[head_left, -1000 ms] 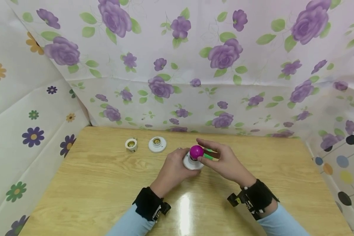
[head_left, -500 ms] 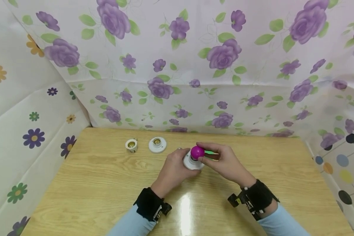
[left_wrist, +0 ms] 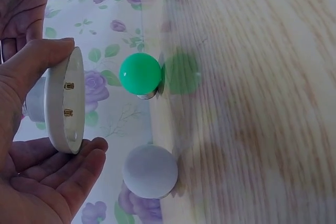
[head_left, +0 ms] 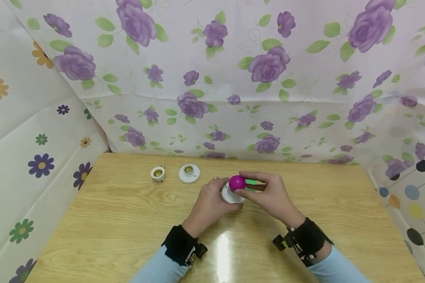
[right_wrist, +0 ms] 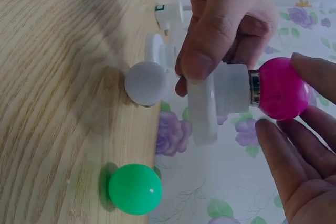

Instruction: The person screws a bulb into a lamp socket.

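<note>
My left hand [head_left: 210, 200] grips a white round lamp holder [head_left: 231, 197] by the rim of its base, above the table. From the left wrist view, thumb and fingers lie on opposite edges, and two brass screws show on the underside. A magenta light bulb [right_wrist: 283, 88] sits in the holder's socket, with a band of its metal cap [right_wrist: 255, 88] still visible. Thumb and fingers of my right hand [head_left: 269, 192] pinch the bulb's round glass. Beyond the hands, a green bulb [left_wrist: 140, 74] and a white bulb [left_wrist: 150, 171] stand on the table.
Toward the back left of the wooden table [head_left: 120, 212] are a small white lamp socket [head_left: 158, 173] and a second round lamp holder [head_left: 189, 173], both without bulbs. A flowered cloth [head_left: 233, 78] hangs behind the table's back edge.
My right hand's fingers have shifted slightly around the magenta bulb, the upper finger moving to the right. The left hand and lamp holder stay almost in place.
</note>
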Tool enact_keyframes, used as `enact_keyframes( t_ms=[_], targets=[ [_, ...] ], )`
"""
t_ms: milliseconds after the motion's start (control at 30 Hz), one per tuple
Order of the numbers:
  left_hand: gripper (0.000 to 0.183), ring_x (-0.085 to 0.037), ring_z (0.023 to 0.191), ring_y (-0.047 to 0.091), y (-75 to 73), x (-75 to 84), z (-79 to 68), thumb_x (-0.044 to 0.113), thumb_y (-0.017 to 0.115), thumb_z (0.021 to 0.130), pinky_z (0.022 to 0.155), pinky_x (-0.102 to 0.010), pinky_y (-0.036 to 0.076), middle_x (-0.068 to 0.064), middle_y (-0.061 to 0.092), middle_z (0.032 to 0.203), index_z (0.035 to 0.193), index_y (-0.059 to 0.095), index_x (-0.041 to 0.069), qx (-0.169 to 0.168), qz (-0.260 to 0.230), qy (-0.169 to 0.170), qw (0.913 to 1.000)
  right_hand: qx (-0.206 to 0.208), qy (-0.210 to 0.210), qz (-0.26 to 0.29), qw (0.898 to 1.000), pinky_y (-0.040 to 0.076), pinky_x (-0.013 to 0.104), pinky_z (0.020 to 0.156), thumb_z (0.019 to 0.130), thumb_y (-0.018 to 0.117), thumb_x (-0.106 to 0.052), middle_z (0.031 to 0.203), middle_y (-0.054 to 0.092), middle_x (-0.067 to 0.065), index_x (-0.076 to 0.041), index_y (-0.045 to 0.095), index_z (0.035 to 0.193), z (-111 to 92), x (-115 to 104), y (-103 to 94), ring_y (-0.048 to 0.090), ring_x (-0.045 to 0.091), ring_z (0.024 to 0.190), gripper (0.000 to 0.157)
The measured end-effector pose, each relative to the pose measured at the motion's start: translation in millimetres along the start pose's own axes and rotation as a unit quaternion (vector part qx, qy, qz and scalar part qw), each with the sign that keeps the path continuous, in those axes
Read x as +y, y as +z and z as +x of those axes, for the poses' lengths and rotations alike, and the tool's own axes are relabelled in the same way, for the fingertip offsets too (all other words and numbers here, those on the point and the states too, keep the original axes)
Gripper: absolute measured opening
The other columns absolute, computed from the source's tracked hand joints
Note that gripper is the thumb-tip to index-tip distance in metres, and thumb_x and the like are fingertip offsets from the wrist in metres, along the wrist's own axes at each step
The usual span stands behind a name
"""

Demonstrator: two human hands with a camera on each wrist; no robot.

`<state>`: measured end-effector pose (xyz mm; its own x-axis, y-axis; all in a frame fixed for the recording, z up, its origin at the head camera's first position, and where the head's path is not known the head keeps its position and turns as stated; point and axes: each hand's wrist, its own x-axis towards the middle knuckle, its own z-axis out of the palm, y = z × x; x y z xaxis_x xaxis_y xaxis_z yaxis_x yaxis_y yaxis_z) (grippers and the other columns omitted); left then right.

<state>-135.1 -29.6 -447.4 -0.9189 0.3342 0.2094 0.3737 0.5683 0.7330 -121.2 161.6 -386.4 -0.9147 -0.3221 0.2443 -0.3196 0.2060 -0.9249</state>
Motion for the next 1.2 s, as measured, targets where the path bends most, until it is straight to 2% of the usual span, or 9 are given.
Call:
enact_keyframes(
  t_ms=[133, 267, 467, 633, 867, 1033, 1200],
  targets=[
    [0.065, -0.005, 0.101, 0.054, -0.3, -1.0, -0.5, 0.042, 0.08, 0.067, 0.089, -0.025, 0.041, 0.011, 0.058, 0.111, 0.124, 0.056, 0.02, -0.003, -0.001, -0.001, 1.0, 0.004, -0.012, -0.027, 1.0, 0.048, 0.037, 0.082, 0.079, 0.074, -0.021, 0.123, 0.057, -0.001, -0.014, 0.058, 0.124, 0.8, 10.8, -1.8, 0.057, 0.018, 0.106, 0.048],
    [0.066, -0.005, 0.104, 0.053, -0.9, -2.1, -0.1, 0.041, 0.081, 0.068, 0.097, -0.028, 0.035, 0.011, 0.058, 0.113, 0.125, 0.056, 0.02, -0.002, -0.003, 0.003, 1.0, -0.014, -0.028, -0.038, 0.999, 0.047, 0.033, 0.085, 0.082, 0.072, -0.025, 0.128, 0.053, -0.006, -0.02, 0.055, 0.128, 3.2, 19.9, -6.1, 0.052, 0.014, 0.113, 0.05],
    [0.064, -0.006, 0.101, 0.053, -0.8, -2.2, 0.6, 0.042, 0.081, 0.067, 0.084, -0.024, 0.044, 0.011, 0.058, 0.111, 0.123, 0.056, 0.021, 0.001, -0.008, 0.008, 0.9999, -0.053, -0.037, -0.054, 0.996, 0.044, 0.036, 0.09, 0.084, 0.069, -0.027, 0.134, 0.048, -0.006, -0.021, 0.051, 0.133, 7.0, 20.7, -8.5, 0.045, 0.017, 0.122, 0.053],
    [0.064, -0.005, 0.101, 0.053, -0.5, -2.4, -0.2, 0.044, 0.08, 0.068, 0.084, -0.023, 0.044, 0.012, 0.057, 0.111, 0.123, 0.056, 0.022, -0.004, -0.012, 0.006, 0.9999, -0.072, -0.037, -0.065, 0.995, 0.043, 0.037, 0.091, 0.085, 0.068, -0.027, 0.135, 0.047, -0.007, -0.022, 0.049, 0.135, 7.9, 20.6, -6.9, 0.042, 0.014, 0.123, 0.054],
    [0.063, -0.005, 0.098, 0.053, -0.2, -1.6, -0.2, 0.042, 0.08, 0.069, 0.079, -0.022, 0.046, 0.012, 0.057, 0.109, 0.123, 0.056, 0.022, 0.002, -0.017, 0.021, 0.9997, -0.071, -0.037, -0.047, 0.996, 0.045, 0.041, 0.088, 0.086, 0.067, -0.024, 0.131, 0.051, -0.006, -0.023, 0.054, 0.131, 6.5, 22.3, -4.8, 0.048, 0.015, 0.118, 0.047],
    [0.064, -0.005, 0.098, 0.053, 0.4, -1.4, 0.2, 0.042, 0.081, 0.068, 0.08, -0.024, 0.046, 0.012, 0.057, 0.11, 0.124, 0.056, 0.023, -0.002, -0.018, 0.02, 0.9996, -0.061, -0.031, -0.038, 0.997, 0.047, 0.043, 0.083, 0.084, 0.069, -0.024, 0.126, 0.055, -0.005, -0.023, 0.058, 0.127, 5.6, 23.3, -4.9, 0.052, 0.018, 0.112, 0.044],
    [0.065, -0.004, 0.098, 0.053, 1.2, -1.4, 0.0, 0.042, 0.081, 0.067, 0.081, -0.023, 0.045, 0.013, 0.058, 0.11, 0.124, 0.056, 0.023, -0.003, -0.015, 0.017, 0.9997, -0.046, -0.023, -0.03, 0.998, 0.048, 0.043, 0.081, 0.082, 0.072, -0.024, 0.123, 0.057, -0.005, -0.022, 0.061, 0.122, 5.8, 24.5, -3.4, 0.054, 0.015, 0.11, 0.041]
  ],
)
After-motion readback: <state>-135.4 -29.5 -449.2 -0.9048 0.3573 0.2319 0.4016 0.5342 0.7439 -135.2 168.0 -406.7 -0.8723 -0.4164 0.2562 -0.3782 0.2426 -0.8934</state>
